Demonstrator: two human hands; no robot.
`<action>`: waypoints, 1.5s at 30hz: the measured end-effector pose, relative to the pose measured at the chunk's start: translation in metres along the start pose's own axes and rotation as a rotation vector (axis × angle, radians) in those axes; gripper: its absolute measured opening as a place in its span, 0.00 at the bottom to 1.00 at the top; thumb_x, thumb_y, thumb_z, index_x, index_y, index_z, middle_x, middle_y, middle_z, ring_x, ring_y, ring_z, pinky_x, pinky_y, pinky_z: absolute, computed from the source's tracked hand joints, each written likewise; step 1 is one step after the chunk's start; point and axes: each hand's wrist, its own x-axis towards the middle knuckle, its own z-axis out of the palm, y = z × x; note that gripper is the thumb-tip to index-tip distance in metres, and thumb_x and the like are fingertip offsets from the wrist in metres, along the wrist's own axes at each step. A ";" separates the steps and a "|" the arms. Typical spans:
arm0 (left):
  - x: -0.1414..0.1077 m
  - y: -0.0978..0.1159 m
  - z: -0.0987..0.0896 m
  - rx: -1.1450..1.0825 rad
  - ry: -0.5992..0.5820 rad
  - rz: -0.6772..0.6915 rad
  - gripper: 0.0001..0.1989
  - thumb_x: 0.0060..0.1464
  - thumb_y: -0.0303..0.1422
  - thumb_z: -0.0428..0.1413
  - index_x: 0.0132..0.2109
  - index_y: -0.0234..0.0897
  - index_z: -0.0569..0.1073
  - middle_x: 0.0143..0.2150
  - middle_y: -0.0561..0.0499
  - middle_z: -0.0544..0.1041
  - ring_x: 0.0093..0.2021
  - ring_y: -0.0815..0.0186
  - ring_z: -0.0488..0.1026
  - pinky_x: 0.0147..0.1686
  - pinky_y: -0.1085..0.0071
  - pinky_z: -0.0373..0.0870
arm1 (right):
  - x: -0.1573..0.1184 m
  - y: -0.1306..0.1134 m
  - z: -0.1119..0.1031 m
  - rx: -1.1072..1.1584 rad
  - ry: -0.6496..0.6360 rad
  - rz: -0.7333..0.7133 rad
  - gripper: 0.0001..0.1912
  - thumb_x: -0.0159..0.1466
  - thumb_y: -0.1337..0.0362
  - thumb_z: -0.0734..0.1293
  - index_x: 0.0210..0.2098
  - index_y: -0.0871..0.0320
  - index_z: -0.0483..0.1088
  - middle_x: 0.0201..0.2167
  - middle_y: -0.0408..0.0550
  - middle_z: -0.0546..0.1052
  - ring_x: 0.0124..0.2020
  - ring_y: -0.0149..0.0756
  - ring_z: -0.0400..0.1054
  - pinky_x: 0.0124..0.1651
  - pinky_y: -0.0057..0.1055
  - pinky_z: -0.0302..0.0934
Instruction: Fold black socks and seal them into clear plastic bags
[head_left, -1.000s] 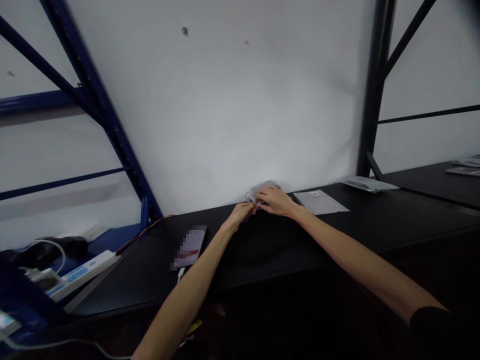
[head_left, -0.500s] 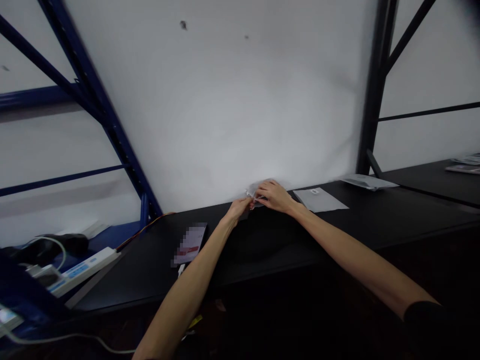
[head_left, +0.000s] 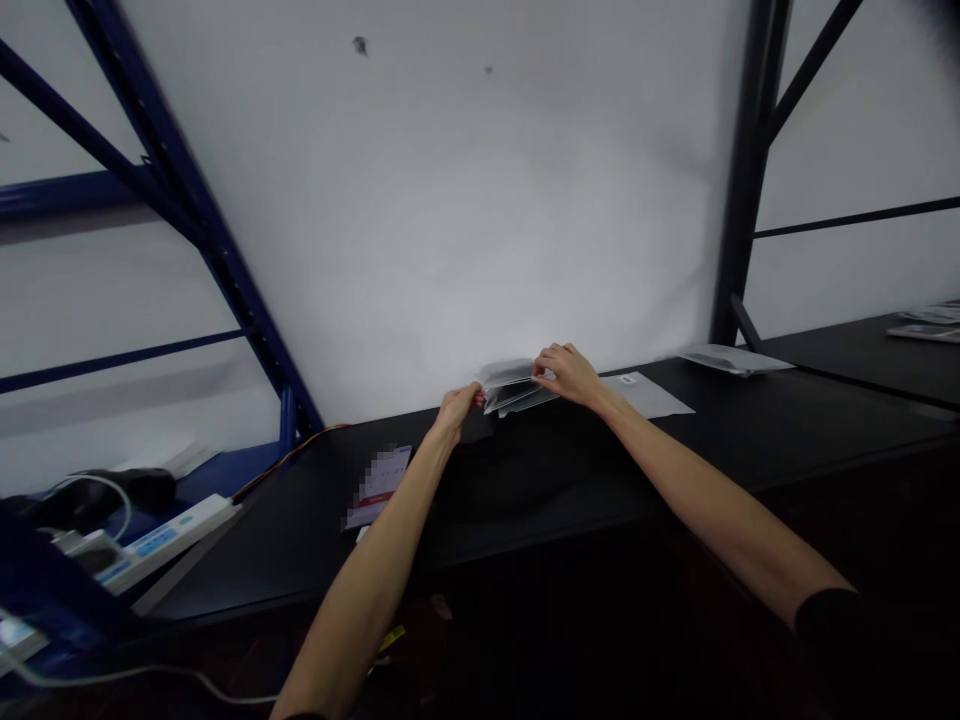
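Near the wall, at the back of the black shelf, a small stack of thin grey-white plastic bags is held between my hands. My left hand pinches the stack's left edge. At its upper right, my right hand has thumb and fingers closed on an edge, and the layers fan apart. Just right of them lies a flat white bag with a small label, partly covered by my right hand and wrist. What the bags hold, if anything, cannot be made out.
A phone with a white plug lies left of my left forearm. Another pale bag rests at the back right. White power strips and cables occupy the left, beside a blue rack post. A black post stands right.
My hands have moved apart, the right one to the right and the left one slightly left. The bags, bunched between my fingers before, now show as a fanned stack.
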 end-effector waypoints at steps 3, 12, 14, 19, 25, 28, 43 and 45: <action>0.003 0.001 -0.003 -0.107 0.054 -0.006 0.09 0.49 0.37 0.57 0.26 0.37 0.73 0.27 0.51 0.75 0.28 0.69 0.71 0.36 0.73 0.68 | -0.003 0.010 0.001 0.007 0.002 0.031 0.04 0.69 0.62 0.67 0.39 0.55 0.73 0.40 0.50 0.77 0.46 0.44 0.67 0.51 0.38 0.52; 0.008 0.002 -0.009 -0.270 0.189 -0.003 0.08 0.46 0.35 0.59 0.24 0.36 0.70 0.24 0.54 0.70 0.27 0.71 0.65 0.33 0.74 0.65 | -0.006 0.027 -0.002 0.002 0.051 0.099 0.05 0.68 0.60 0.68 0.37 0.55 0.72 0.40 0.50 0.78 0.47 0.46 0.67 0.51 0.40 0.52; 0.008 0.002 -0.010 -0.306 0.179 -0.024 0.08 0.46 0.34 0.59 0.25 0.36 0.70 0.24 0.54 0.70 0.27 0.71 0.66 0.34 0.74 0.65 | -0.008 0.031 -0.004 0.019 0.062 0.119 0.05 0.68 0.61 0.69 0.37 0.55 0.72 0.39 0.49 0.78 0.46 0.45 0.67 0.50 0.39 0.54; 0.003 0.002 -0.005 -0.449 0.087 -0.128 0.07 0.48 0.32 0.59 0.29 0.37 0.67 0.32 0.51 0.72 0.33 0.67 0.72 0.40 0.68 0.74 | -0.013 0.035 -0.005 0.290 0.022 0.247 0.06 0.65 0.60 0.70 0.36 0.55 0.71 0.39 0.47 0.75 0.37 0.38 0.70 0.42 0.34 0.61; -0.002 0.004 -0.003 -0.863 -0.038 -0.175 0.08 0.50 0.26 0.56 0.31 0.38 0.62 0.38 0.48 0.71 0.46 0.55 0.78 0.47 0.56 0.78 | -0.012 0.027 -0.013 0.794 -0.120 0.391 0.14 0.59 0.55 0.73 0.36 0.56 0.69 0.44 0.48 0.71 0.37 0.36 0.71 0.37 0.33 0.66; -0.005 0.008 -0.003 -0.950 -0.066 -0.127 0.09 0.50 0.26 0.55 0.31 0.38 0.61 0.38 0.48 0.71 0.49 0.53 0.78 0.49 0.52 0.78 | -0.011 0.018 -0.025 1.049 -0.177 0.413 0.16 0.58 0.52 0.74 0.37 0.54 0.69 0.43 0.47 0.72 0.40 0.38 0.70 0.37 0.33 0.68; -0.011 0.022 0.001 -1.114 -0.154 -0.087 0.07 0.51 0.24 0.52 0.29 0.39 0.62 0.29 0.53 0.71 0.38 0.62 0.79 0.47 0.61 0.78 | -0.005 0.000 -0.026 1.433 -0.300 0.659 0.24 0.69 0.44 0.65 0.55 0.53 0.67 0.55 0.55 0.74 0.45 0.42 0.74 0.44 0.38 0.76; -0.011 0.023 0.001 -1.110 -0.138 -0.094 0.07 0.52 0.24 0.51 0.29 0.39 0.62 0.29 0.53 0.72 0.36 0.63 0.78 0.44 0.64 0.78 | -0.005 -0.001 -0.026 1.390 -0.360 0.665 0.21 0.69 0.46 0.67 0.50 0.56 0.72 0.50 0.54 0.77 0.42 0.40 0.74 0.41 0.35 0.76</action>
